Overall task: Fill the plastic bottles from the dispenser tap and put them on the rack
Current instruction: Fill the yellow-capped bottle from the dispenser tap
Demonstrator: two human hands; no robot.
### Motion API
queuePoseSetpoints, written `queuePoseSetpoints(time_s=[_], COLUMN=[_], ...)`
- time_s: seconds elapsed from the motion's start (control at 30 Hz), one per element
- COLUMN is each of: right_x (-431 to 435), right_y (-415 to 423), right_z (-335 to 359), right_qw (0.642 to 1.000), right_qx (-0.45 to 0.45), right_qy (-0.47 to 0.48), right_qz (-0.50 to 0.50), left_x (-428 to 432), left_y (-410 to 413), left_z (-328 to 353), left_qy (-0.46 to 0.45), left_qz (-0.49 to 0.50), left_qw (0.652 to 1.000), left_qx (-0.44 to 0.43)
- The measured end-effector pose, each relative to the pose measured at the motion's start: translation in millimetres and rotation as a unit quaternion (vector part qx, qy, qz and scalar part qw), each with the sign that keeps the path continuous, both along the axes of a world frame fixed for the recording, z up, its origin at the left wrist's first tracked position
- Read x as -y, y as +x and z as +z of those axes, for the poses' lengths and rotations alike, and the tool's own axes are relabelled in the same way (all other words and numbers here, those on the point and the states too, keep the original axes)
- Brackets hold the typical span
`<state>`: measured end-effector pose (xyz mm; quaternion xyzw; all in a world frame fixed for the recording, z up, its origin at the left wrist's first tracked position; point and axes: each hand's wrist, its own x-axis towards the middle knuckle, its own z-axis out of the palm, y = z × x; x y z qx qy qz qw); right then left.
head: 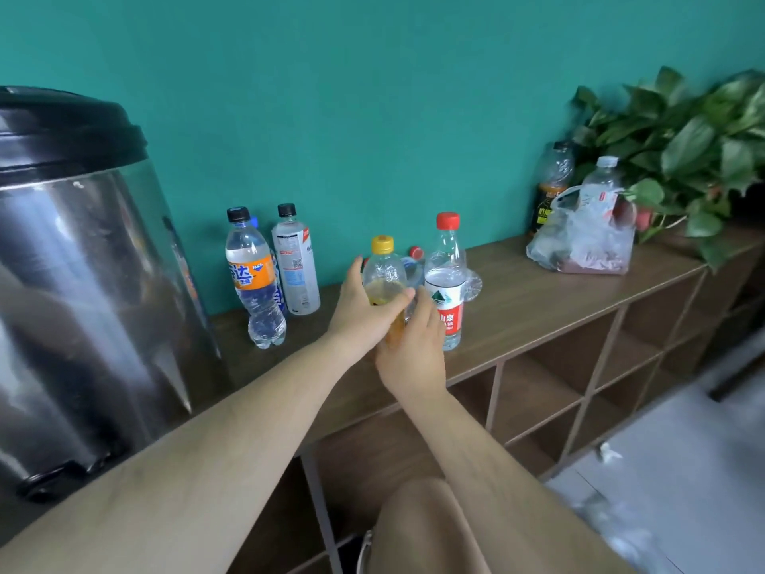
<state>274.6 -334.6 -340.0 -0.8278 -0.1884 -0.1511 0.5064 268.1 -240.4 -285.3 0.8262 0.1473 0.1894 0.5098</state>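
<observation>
Against a teal wall [372, 97], a person holds a clear plastic bottle with a yellow cap [384, 270] in both hands above the top board of a wooden cubby rack [559, 283]. The left hand [364, 308] wraps the bottle's middle from the left, with the thumb across the front and the fingers behind. The right hand [414, 354] curls round its lower part from the near side, hiding the base, so whether the bottle stands on the board cannot be told.

The bottle is upright, its long axis vertical and its cap on. Just right of it, close enough to touch or nearly so, stands a red-capped clear bottle [445, 283]. To the left, well apart, an orange-labelled bottle [254, 279] and a white-labelled bottle with a black cap [294, 267] stand by the wall. A clear plastic bag [579, 246] and a leafy green plant [683, 151] sit at the far right.

The steel dispenser drum with a black lid [82, 283] fills the near left, on the left arm's side; its tap cannot be made out for certain. Filling would likely mean carrying the bottle left and toward the viewer, led by the left hand, once the cap comes off. The rack's open cubbies lie below and to the right.
</observation>
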Motion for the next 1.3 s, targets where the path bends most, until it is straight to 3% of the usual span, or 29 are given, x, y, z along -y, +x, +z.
queuePoseSetpoints(time_s=[0.07,0.23,0.47,0.6,0.7,0.83,0.97,1.03,1.1,1.3], right_x=[-2.4,1.3,15.3,20.3,24.6,22.8,-11.5,-40.1,-65.1,-86.2], right_y=[9.5,-1.2,-85.5,-145.2,-181.8,-206.7,-203.3,-202.4,-205.1,-198.9], right_z=[-1.0,-3.0,5.2,16.7,14.1,1.5,0.3,-4.6,-14.4,-44.6], right_qw=[0.999,0.998,0.985,0.974,0.957,0.915,0.916,0.909,0.884,0.866], right_qx=[-0.030,-0.002,0.043,0.024,0.022,0.047,0.015,0.028,0.043,0.015], right_qy=[-0.007,-0.025,-0.056,-0.062,-0.085,-0.183,-0.219,-0.288,-0.383,-0.466], right_qz=[0.031,0.055,0.155,0.217,0.278,0.356,0.335,0.299,0.264,0.180], left_x=[-0.7,-7.1,-7.1,0.2,-3.0,-19.7,-29.4,-32.4,-37.8,-55.8], left_y=[5.4,-16.7,-119.6,-186.0,-242.0,-309.2,-342.7,-343.8,-335.6,-319.1], left_z=[-1.6,-16.3,-27.5,-32.1,-41.7,-69.0,-117.0,-138.9,-152.1,-168.2], left_qy=[-0.019,0.011,-0.022,-0.053,-0.057,-0.041,-0.046,-0.045,-0.010,0.120], left_qz=[0.000,0.030,0.068,0.107,0.120,0.116,0.167,0.175,0.179,0.211], left_qw=[1.000,0.999,0.994,0.984,0.984,0.989,0.985,0.983,0.981,0.958], left_qx=[-0.020,0.014,0.080,0.130,0.117,0.083,0.018,-0.023,-0.074,-0.152])
